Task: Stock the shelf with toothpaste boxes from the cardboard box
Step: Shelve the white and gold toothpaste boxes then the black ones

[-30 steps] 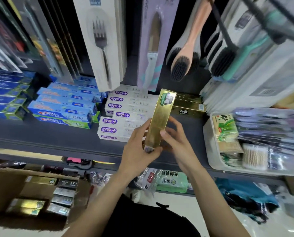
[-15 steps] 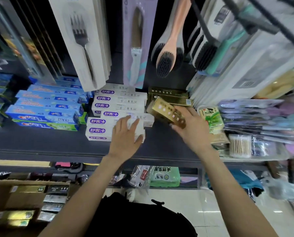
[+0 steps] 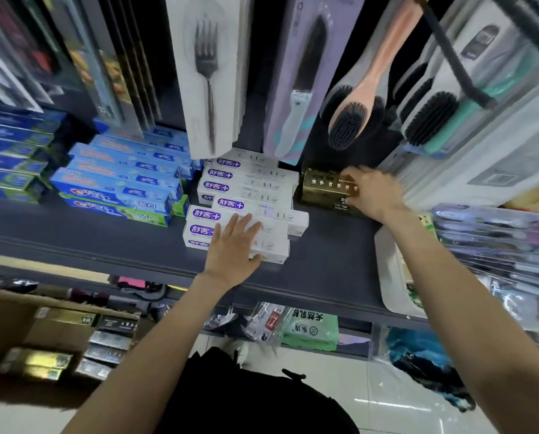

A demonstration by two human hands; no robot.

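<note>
My right hand [image 3: 373, 191] grips a gold toothpaste box [image 3: 327, 184] that lies on top of other gold boxes at the back of the dark shelf [image 3: 330, 258]. My left hand [image 3: 235, 245] rests flat, fingers spread, on the front of a stack of white and purple toothpaste boxes [image 3: 246, 189]. At the lower left stands an open cardboard box [image 3: 8, 321] with several gold and silver toothpaste boxes [image 3: 39, 361] inside.
Blue toothpaste boxes [image 3: 118, 183] fill the shelf's left side. Packaged forks [image 3: 207, 73], a knife and brushes [image 3: 355, 111] hang just above the stacks. A white tray [image 3: 390, 277] of small goods sits at the right. Bagged goods [image 3: 308, 330] lie on the lower shelf.
My right hand carried the gold box back and laid it flat on the gold stack. My left hand let go of it and came down onto the white boxes.
</note>
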